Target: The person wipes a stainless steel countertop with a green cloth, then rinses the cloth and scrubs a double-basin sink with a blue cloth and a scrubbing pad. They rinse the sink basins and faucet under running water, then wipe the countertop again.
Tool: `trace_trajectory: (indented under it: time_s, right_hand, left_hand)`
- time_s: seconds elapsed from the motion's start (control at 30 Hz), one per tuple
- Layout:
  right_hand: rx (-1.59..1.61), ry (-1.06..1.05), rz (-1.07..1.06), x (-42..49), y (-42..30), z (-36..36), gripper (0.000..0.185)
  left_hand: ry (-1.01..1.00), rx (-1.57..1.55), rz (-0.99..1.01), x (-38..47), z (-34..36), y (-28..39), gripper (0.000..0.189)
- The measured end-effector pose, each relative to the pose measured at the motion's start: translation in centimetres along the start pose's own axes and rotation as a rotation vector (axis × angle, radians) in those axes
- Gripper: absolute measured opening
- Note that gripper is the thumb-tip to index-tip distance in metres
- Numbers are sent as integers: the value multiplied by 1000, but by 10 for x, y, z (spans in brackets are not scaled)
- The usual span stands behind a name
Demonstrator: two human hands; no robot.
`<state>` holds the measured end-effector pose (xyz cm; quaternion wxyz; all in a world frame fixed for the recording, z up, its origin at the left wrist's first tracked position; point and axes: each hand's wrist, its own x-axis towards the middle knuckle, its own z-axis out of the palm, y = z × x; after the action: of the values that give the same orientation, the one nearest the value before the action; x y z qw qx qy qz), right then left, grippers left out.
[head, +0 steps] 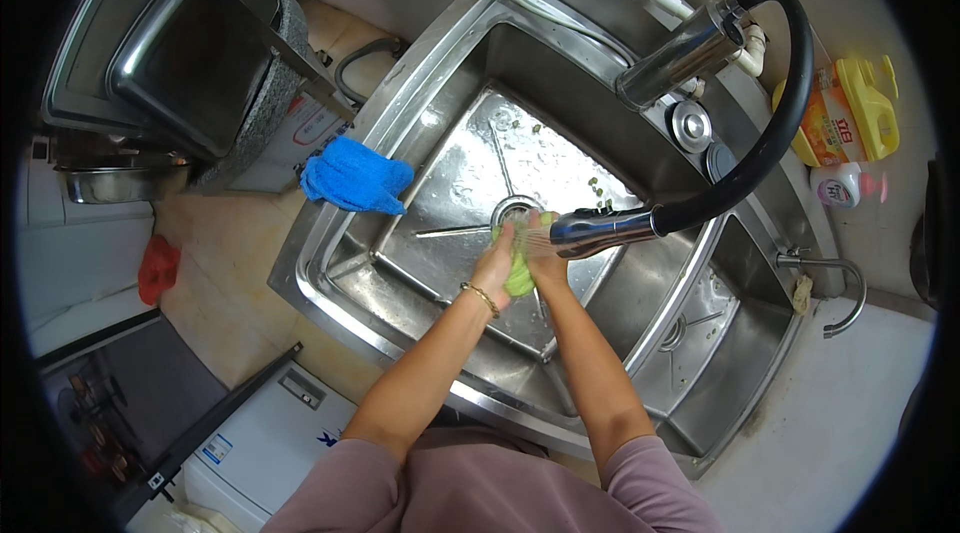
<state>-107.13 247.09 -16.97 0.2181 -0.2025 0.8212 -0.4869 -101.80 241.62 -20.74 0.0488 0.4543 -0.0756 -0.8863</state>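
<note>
Both my hands are over the large steel sink basin [420, 263], close to its drain [517, 209]. Between them is a bunched light-green cloth [519, 279]. My left hand [493, 264], with a gold-coloured bracelet [481, 299] at the wrist, grips the cloth from the left. My right hand [549, 269] holds it from the right, its fingers partly hidden by the spray head. Water streams onto the cloth and hands from the chrome spray head [600, 231] of a faucet with a black hose [787, 113]. Small green scraps [596, 188] lie on the basin floor.
A blue cloth [352, 174] hangs over the sink's left rim. A smaller basin [690, 360] with a thin curved tap [855, 285] adjoins on the right. A yellow detergent jug [847, 113], a pump bottle [838, 185] and a drain strainer [690, 126] stand behind.
</note>
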Motion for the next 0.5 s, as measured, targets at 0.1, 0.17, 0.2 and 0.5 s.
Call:
trace_trajectory:
  time_s: [0.1,0.17,0.2,0.5]
  right_hand:
    - [75,-47,107,13,23,2,24]
    - [-56,-22,-2,16,29,0,29]
    - [-134,-36,-23,15,29,-4,32]
    - [-375,-295,-501,-4,-17,-60,23]
  left_hand:
    - [147,63,63,6,4,0,63]
    - [97,57,86,9,5,6,71]
    - [88,101,116,8,3,11,75]
    - [-81,27,-89,16,13,10,41]
